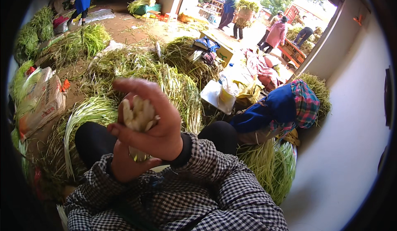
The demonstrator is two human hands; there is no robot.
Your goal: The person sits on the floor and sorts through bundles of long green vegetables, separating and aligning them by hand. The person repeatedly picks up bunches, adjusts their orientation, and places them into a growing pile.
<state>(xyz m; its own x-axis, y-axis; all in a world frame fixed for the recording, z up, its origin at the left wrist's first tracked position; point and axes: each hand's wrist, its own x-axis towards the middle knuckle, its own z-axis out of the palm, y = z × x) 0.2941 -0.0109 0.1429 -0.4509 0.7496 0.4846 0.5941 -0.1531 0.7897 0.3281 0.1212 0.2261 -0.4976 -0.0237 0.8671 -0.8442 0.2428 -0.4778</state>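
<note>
In front of my chest I hold a small bundle of pale vegetable stalks (pixel 139 114), its white ends pointing up. My right hand (pixel 161 119) curves round the top of the bundle, thumb on the near side and fingers on the far side, slightly blurred. Below it, my left hand (pixel 125 164) grips the lower part, which my palms largely hide. Past my knees spreads a big heap of long green stalks (pixel 173 85) with dry outer leaves. A cleaner pile of light green stalks (pixel 93 110) lies beyond my left knee.
At right, a person in a plaid headscarf (pixel 305 102) bends close beside me, near green stalks (pixel 273 165) and the white wall (pixel 344 116). A plastic container (pixel 228 92) stands ahead. Printed sacks (pixel 43 102) lie left. People and a loaded cart (pixel 293 52) are outside the doorway.
</note>
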